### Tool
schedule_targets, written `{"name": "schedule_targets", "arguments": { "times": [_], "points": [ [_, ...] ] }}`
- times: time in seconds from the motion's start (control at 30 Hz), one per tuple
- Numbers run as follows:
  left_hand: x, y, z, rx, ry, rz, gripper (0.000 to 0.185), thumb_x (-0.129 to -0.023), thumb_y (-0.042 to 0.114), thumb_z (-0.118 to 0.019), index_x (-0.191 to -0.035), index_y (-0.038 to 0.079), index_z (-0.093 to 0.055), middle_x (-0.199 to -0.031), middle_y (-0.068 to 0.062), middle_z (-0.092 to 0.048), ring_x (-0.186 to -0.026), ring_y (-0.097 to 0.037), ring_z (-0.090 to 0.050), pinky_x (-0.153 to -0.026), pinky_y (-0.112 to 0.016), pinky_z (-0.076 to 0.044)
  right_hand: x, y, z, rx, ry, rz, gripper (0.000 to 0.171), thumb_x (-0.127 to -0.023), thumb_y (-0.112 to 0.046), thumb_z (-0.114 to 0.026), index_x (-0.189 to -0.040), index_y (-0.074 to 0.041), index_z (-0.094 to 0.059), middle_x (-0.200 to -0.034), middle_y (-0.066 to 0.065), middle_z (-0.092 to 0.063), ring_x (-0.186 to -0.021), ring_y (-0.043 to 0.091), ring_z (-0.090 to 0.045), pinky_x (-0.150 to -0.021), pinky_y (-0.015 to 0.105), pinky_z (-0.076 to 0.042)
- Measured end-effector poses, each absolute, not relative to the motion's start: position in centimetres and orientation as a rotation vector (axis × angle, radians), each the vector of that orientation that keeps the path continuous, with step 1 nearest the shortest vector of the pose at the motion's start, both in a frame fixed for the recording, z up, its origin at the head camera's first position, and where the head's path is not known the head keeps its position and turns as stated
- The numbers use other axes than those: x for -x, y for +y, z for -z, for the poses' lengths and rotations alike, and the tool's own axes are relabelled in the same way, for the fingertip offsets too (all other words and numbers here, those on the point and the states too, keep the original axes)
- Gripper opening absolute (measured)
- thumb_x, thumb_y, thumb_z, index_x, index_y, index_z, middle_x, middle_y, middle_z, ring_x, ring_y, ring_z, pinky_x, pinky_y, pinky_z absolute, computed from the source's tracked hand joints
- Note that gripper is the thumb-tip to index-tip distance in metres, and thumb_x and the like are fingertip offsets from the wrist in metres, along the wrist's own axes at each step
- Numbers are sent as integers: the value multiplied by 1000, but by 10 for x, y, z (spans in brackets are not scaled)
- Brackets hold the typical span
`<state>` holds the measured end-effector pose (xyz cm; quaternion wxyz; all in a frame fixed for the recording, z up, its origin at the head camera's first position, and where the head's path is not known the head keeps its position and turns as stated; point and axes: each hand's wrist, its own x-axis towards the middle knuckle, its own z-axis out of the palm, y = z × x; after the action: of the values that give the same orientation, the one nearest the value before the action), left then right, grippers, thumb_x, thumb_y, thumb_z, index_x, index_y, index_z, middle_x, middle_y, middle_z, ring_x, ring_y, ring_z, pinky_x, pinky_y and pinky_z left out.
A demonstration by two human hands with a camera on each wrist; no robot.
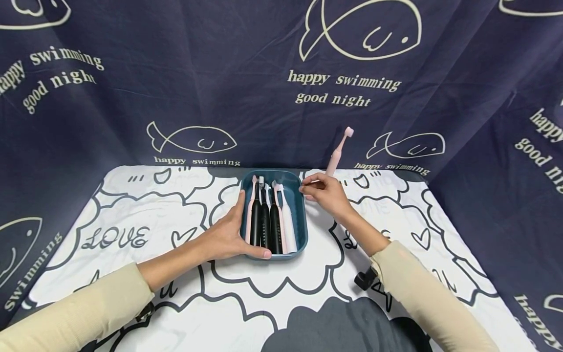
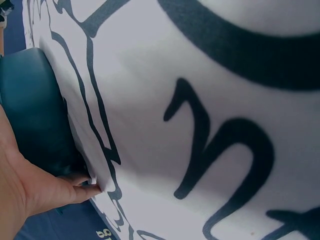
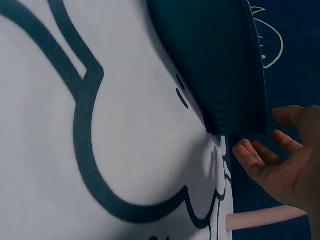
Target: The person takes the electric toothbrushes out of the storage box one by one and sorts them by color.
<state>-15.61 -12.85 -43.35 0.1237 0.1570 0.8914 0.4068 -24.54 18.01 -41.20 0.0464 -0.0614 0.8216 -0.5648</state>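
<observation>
A dark blue bin (image 1: 300, 215) holds several electric toothbrushes lying lengthwise: black ones (image 1: 265, 225), pink ones and a white one (image 1: 288, 225). My left hand (image 1: 224, 234) grips the bin's left side, thumb along the near wall and fingers along the left wall; the left wrist view shows the hand (image 2: 40, 185) against that wall. At the bin's right rim is my right hand (image 1: 327, 193), fingers loosely bent. In the right wrist view this hand (image 3: 285, 155) holds nothing. Just behind it, a pink toothbrush (image 1: 336, 159) stands upright on the cloth, its base partly hidden by the hand.
A white cloth (image 1: 149, 274) with black cloud outlines and lettering covers the table. Dark blue fabric (image 1: 246, 73) printed with fish hangs behind and at both sides. A dark grey printed patch (image 1: 352, 325) lies at the near edge.
</observation>
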Motion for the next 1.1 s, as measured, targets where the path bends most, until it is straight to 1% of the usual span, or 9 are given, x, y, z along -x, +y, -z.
{"name": "schedule_targets", "arguments": {
  "times": [0.1,0.17,0.3,0.47,0.6,0.7,0.77,0.93,1.1],
  "points": [
    [156,-129,434,-463,2600,-1182,176,-66,76,-101,-180,19,20,-190,-21,-10,-172,-41,-29,-135,-62,-36,244,175,412,202,2521,1704,28,-105,-14,-78,-128,3,-76,-127,19,-81,-100,3,-76,-95,31,-68],
    [156,-128,434,-460,2601,-1176,176,-66,76,-101,-180,19,20,-190,-22,-10,-172,-41,-29,-135,-62,-36,243,173,412,218,2538,1683,29,-105,-15,-78,-129,2,-77,-129,21,-81,-102,6,-77,-92,27,-67],
    [156,-127,433,-453,2601,-1175,176,-66,77,-100,-180,19,20,-189,-23,-12,-171,-42,-31,-134,-63,-38,241,167,411,245,2584,1647,31,-103,-16,-80,-129,2,-78,-129,20,-81,-112,19,-80,-88,23,-64],
    [156,-127,432,-450,2600,-1178,177,-65,78,-101,-180,20,20,-189,-22,-14,-170,-42,-34,-133,-63,-39,240,163,411,255,2640,1584,33,-102,-20,-82,-129,-1,-80,-132,16,-82,-127,32,-78,-94,32,-63],
    [156,-128,432,-444,2590,-1171,177,-65,77,-101,-180,21,21,-190,-23,-7,-172,-44,-28,-135,-64,-36,240,158,411,265,2657,1544,32,-102,-21,-83,-128,-3,-81,-135,12,-81,-130,32,-77,-101,39,-61],
    [155,-128,432,-442,2584,-1162,176,-66,77,-100,-179,21,23,-190,-24,-4,-173,-47,-23,-135,-66,-34,240,154,413,274,2669,1517,31,-101,-21,-82,-127,-4,-82,-136,12,-80,-126,31,-77,-100,37,-59],
    [156,-127,432,-448,2581,-1179,176,-66,76,-101,-179,21,22,-190,-24,-6,-173,-46,-25,-135,-66,-35,240,151,414,270,2686,1485,30,-101,-22,-81,-127,-6,-83,-138,12,-79,-124,30,-75,-100,37,-57],
    [156,-126,432,-471,2591,-1201,175,-66,75,-101,-180,19,20,-189,-23,-13,-170,-43,-34,-133,-64,-38,241,145,417,241,2716,1396,28,-103,-25,-79,-126,-10,-84,-142,14,-77,-126,32,-68,-104,45,-54],
    [155,-127,431,-458,2577,-1196,175,-67,75,-101,-180,21,22,-190,-22,-5,-173,-44,-26,-135,-66,-35,242,138,418,212,2696,1345,28,-103,-27,-79,-126,-11,-83,-144,16,-75,-132,34,-67,-107,50,-55]
  ]
}}
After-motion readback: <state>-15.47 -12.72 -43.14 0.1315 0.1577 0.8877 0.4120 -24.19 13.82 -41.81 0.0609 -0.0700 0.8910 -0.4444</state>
